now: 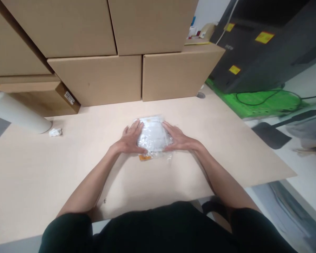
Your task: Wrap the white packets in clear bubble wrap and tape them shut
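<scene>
A white packet in clear, crinkled plastic wrapping [154, 135] lies on the pale wooden tabletop [158, 182] in front of me. An orange patch [145, 158] shows at its near left edge. My left hand [132, 137] grips its left side, fingers along the far part and thumb at the near edge. On the opposite side, my right hand [177, 137] holds the packet the same way. The packet sits between both hands, and the plastic partly covers what is inside.
Cardboard boxes [100, 82] are stacked along the back of the table. At left lie a white roll [21, 112] and a crumpled white scrap [55, 132]. A dark cabinet-like machine [258, 45] with yellow labels stands at right, above a green surface [265, 102] with a black cable.
</scene>
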The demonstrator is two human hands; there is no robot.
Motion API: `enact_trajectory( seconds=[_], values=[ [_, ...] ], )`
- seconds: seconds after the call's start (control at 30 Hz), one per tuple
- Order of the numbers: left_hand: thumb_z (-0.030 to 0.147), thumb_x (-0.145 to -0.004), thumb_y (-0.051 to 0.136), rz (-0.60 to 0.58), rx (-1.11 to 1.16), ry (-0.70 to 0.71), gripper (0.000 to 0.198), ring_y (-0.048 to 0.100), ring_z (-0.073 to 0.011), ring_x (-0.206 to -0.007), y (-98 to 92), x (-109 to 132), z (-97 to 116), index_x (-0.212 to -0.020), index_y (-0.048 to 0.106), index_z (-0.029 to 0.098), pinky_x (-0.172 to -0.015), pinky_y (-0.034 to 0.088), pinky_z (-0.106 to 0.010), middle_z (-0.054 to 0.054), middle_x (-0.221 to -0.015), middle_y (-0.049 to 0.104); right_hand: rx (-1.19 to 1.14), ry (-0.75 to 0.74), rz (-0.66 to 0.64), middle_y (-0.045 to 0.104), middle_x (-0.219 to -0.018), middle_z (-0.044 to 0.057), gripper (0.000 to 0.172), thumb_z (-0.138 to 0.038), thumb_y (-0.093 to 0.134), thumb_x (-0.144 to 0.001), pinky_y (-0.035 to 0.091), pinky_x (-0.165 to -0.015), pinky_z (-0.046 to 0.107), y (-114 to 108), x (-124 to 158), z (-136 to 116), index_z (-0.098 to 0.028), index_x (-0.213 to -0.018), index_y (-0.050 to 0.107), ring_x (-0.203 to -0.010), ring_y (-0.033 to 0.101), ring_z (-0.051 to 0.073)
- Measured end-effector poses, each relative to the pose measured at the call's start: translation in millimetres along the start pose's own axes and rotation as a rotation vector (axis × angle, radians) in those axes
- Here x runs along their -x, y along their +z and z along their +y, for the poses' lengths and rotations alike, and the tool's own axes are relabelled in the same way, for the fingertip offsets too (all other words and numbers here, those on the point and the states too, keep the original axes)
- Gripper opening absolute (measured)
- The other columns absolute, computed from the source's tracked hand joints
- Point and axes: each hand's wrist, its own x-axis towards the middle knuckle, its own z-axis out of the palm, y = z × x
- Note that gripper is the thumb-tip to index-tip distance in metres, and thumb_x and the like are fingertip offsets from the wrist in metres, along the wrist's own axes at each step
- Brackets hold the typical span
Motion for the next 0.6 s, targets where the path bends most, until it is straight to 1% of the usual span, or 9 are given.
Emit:
enact_trajectory(
  seconds=[0.1,0.2,0.27,0.33,0.4,0.47,0.53,0.6],
  values=[
    [0.057,-0.054,0.084,0.041,0.021,-0.025,0.13,-0.005,-0.0371,-0.154,3.3,-0.4,3.8,-0.159,0.017,0.022,-0.119,-0.011,-0.053,-0.019,-0.167,-0.001,0.003,0.01,0.037,0.005,-0.168,0.015,0.126,-0.078,0.068,-0.067,0.007,-0.121,0.059,2.5,1.0,-4.2,-0.026,-0.161,0.002,-0.154,0.005,0.037],
    [0.056,-0.053,0.084,0.048,0.006,-0.049,0.129,-0.003,-0.0375,-0.154,2.7,0.5,8.8,-0.159,0.018,0.023,-0.119,-0.011,-0.053,-0.018,-0.167,-0.001,0.014,0.031,0.045,0.007,-0.168,0.015,0.126,-0.08,0.066,-0.067,0.006,-0.122,0.057,4.0,2.4,-7.8,-0.024,-0.161,0.004,-0.154,0.005,0.035],
    [0.057,-0.057,0.082,0.021,-0.044,-0.066,0.128,-0.004,-0.0363,-0.154,1.1,1.6,11.0,-0.159,0.015,0.02,-0.12,-0.01,-0.053,-0.019,-0.167,-0.003,0.03,0.058,0.033,0.005,-0.168,0.014,0.125,-0.081,0.064,-0.068,0.005,-0.122,0.056,3.3,4.6,-10.1,-0.023,-0.161,0.003,-0.154,0.002,0.034],
    [0.057,-0.06,0.08,0.002,-0.089,-0.071,0.127,-0.005,-0.0351,-0.154,0.0,2.7,12.0,-0.16,0.011,0.018,-0.12,-0.01,-0.053,-0.019,-0.167,-0.005,0.056,0.067,0.036,0.001,-0.168,0.013,0.123,-0.081,0.063,-0.07,0.001,-0.122,0.057,2.1,7.4,-13.4,-0.024,-0.161,0.004,-0.154,-0.003,0.035],
    [0.058,-0.062,0.08,0.002,-0.095,-0.053,0.126,-0.006,-0.0357,-0.154,-0.2,3.7,12.2,-0.16,0.011,0.018,-0.12,-0.01,-0.054,-0.019,-0.167,-0.006,0.08,0.035,0.07,-0.004,-0.169,0.012,0.116,-0.079,0.06,-0.074,-0.001,-0.121,0.059,2.0,9.9,-18.5,-0.025,-0.161,0.005,-0.153,-0.009,0.034],
    [0.058,-0.063,0.079,0.01,-0.087,-0.039,0.125,-0.005,-0.0374,-0.154,0.4,4.3,13.3,-0.16,0.011,0.018,-0.119,-0.01,-0.055,-0.019,-0.167,-0.006,0.095,-0.017,0.1,-0.006,-0.169,0.01,0.109,-0.078,0.056,-0.079,-0.003,-0.121,0.059,4.1,10.8,-24.7,-0.026,-0.161,0.005,-0.153,-0.012,0.033],
    [0.062,-0.065,0.077,-0.008,-0.106,-0.059,0.125,-0.007,-0.0381,-0.153,1.3,4.4,16.2,-0.16,0.009,0.016,-0.119,-0.01,-0.056,-0.02,-0.166,-0.007,0.103,-0.047,0.079,-0.005,-0.169,0.01,0.107,-0.076,0.054,-0.081,-0.002,-0.121,0.057,8.2,10.1,-30.2,-0.027,-0.161,0.003,-0.153,-0.011,0.032],
    [0.069,-0.066,0.073,-0.042,-0.163,-0.101,0.129,-0.011,-0.0375,-0.153,2.7,3.8,20.9,-0.16,0.003,0.014,-0.119,-0.01,-0.056,-0.02,-0.166,-0.011,0.122,-0.051,0.021,-0.003,-0.169,0.009,0.109,-0.075,0.057,-0.08,-0.001,-0.122,0.056,12.8,8.5,-32.9,-0.027,-0.161,0.001,-0.154,-0.011,0.031]
  ],
)
